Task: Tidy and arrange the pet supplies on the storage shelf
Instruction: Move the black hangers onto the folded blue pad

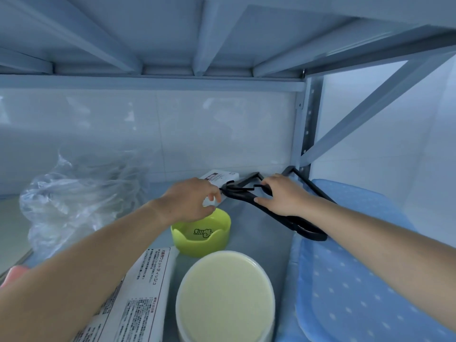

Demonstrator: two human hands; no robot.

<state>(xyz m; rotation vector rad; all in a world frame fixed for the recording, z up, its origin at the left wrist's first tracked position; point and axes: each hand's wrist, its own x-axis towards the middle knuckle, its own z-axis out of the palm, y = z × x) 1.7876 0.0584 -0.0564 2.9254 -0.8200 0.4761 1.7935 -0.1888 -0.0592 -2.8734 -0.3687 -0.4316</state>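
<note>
Your left hand (pixel 195 201) pinches the hooked end of the black plastic hangers (pixel 308 232) at the back of the grey metal shelf (pixel 259 238), and your right hand (pixel 281 196) curls its fingers round their bars. The hooks look tangled (hard to be sure), so a sharp tug could swing the lower ends into the lime-green plastic bowl (pixel 201 239) or drag the blue dotted mat (pixel 345 267).
</note>
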